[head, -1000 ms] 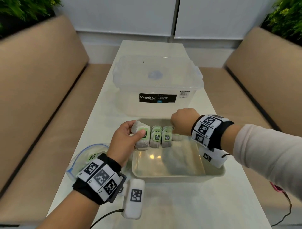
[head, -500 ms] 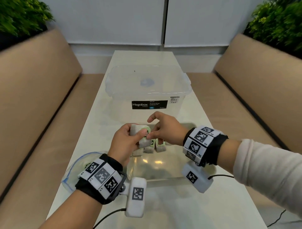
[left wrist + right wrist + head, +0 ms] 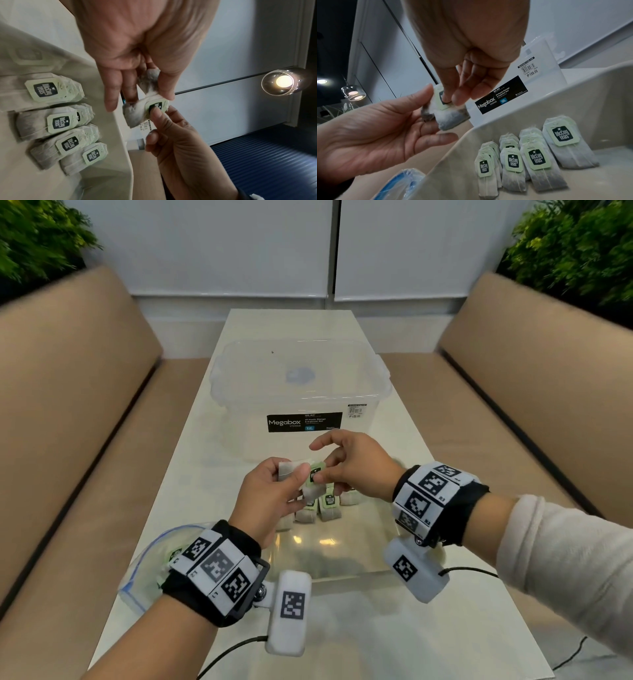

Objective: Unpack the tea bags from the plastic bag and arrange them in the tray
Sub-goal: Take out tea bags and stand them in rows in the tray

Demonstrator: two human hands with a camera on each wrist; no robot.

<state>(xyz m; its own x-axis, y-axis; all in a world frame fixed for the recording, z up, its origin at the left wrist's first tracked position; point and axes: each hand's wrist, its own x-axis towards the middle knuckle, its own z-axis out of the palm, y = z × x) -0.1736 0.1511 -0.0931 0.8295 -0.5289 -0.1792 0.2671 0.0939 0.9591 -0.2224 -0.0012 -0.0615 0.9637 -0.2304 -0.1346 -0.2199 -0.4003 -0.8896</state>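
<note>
Hands met above the tray: the left hand gripped a tea bag while the right hand pinched its green tag. Other tea bags lay in rows inside the tray.

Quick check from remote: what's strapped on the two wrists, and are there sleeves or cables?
Both wrists carry black bands with white square-code tags, left, right. A white tagged camera pod hangs under each, trailing a black cable. Only the right arm shows a cream sleeve.
</note>
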